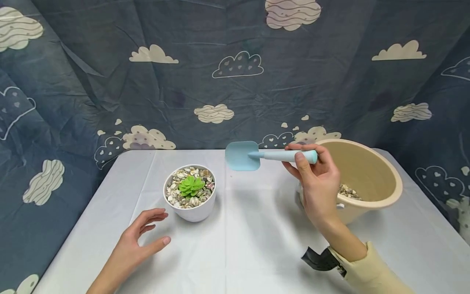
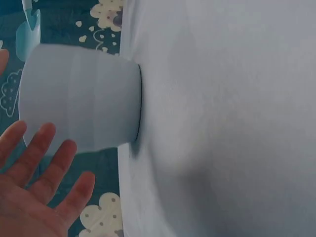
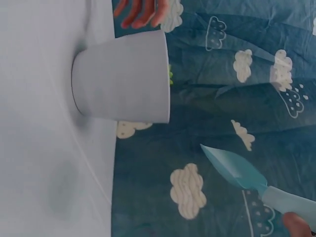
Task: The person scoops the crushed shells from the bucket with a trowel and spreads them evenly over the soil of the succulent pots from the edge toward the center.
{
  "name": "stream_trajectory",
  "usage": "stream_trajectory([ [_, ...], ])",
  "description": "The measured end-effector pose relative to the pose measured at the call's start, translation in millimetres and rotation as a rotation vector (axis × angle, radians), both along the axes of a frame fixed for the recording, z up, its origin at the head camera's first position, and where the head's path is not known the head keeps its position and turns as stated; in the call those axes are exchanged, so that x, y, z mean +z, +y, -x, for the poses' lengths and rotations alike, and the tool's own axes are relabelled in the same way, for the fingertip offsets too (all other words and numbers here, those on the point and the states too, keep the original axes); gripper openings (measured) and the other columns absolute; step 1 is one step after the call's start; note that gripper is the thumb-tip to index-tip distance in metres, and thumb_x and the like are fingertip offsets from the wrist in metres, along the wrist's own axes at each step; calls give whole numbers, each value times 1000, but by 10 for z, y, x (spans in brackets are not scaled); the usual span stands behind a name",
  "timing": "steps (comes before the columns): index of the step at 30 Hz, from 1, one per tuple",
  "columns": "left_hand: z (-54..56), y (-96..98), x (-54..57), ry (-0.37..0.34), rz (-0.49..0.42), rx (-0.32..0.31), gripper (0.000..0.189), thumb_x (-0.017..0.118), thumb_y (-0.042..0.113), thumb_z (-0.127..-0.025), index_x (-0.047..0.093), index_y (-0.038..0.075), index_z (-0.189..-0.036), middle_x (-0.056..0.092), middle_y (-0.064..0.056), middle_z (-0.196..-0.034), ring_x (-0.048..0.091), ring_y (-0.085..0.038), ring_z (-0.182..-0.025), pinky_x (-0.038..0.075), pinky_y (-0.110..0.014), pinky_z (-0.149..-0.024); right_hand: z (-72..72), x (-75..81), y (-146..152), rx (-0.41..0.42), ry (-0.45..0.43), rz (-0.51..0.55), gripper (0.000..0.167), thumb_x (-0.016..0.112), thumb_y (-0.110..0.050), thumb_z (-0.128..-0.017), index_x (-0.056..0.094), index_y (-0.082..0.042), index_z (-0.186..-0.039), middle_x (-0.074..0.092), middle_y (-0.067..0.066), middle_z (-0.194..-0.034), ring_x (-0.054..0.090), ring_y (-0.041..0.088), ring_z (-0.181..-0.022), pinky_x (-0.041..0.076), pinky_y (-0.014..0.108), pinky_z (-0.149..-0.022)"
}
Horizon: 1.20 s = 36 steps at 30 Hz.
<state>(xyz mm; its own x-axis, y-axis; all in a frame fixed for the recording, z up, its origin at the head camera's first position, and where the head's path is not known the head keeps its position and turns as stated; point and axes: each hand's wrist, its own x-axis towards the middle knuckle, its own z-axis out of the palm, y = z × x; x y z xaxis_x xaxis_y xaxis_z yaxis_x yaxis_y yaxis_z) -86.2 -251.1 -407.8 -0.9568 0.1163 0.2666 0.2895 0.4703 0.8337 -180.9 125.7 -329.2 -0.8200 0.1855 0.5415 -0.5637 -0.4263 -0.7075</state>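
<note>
A light-blue toy shovel (image 1: 242,156) is held level above the table by my right hand (image 1: 320,179), which grips its handle with the blade toward the left. In the right wrist view the shovel (image 3: 237,168) is apart from the white pot (image 3: 123,79). That pot (image 1: 194,213) stands upright on the table, filled with small shells and pebbles (image 1: 177,196) around a green succulent (image 1: 191,186). To the pot's left, my left hand (image 1: 137,241) has its fingers spread and holds nothing. The left wrist view shows its fingers (image 2: 54,170) close to the pot (image 2: 84,98).
A beige bucket (image 1: 378,179) with some shells and pebbles (image 1: 349,192) inside stands at the right, partly behind my right hand. A white cloth covers the table (image 1: 257,253). Behind it hangs a dark-blue curtain (image 1: 235,32) with cloud prints. A black strap (image 1: 321,260) hangs by the right sleeve.
</note>
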Motion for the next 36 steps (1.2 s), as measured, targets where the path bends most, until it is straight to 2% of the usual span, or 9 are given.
stream_trajectory([
  [8,-37,209,25,4,1,-177,52,78,10,-85,56,14,-132,61,6,-126,55,-14,-118,45,-24,-95,-67,111,239,-27,-4,-52,30,55,9,-95,47,16,-123,55,35,-123,57,43,-114,50,46,-87],
  [14,-12,373,37,14,-11,-314,54,76,9,-86,54,19,-135,61,4,-126,57,-19,-115,47,-31,-93,-92,181,420,-64,-13,-82,33,55,8,-95,47,13,-127,55,33,-123,60,39,-112,50,45,-86],
  [19,22,572,83,-17,-76,-394,55,73,9,-89,52,22,-138,61,2,-126,58,-22,-116,48,-35,-94,-90,239,581,-40,-18,-14,35,56,9,-94,47,12,-128,56,29,-121,61,37,-110,49,45,-86],
  [27,130,931,211,-133,-132,-430,45,69,21,-95,52,27,-136,60,6,-124,58,-18,-116,48,-34,-95,-74,343,859,-91,-93,8,40,62,6,-92,49,7,-130,56,27,-122,64,34,-109,49,44,-82],
  [31,192,1107,278,-143,-170,-465,43,67,21,-96,53,25,-136,61,5,-124,58,-19,-115,48,-35,-95,-58,401,1043,-105,-104,34,44,64,6,-90,51,7,-131,58,26,-119,67,34,-104,50,43,-78],
  [36,293,1294,326,-143,-196,-472,40,67,23,-95,55,26,-134,62,6,-122,58,-17,-115,48,-35,-95,-45,479,1268,-90,-113,83,45,63,10,-89,51,7,-132,60,24,-118,68,35,-100,51,43,-76],
])
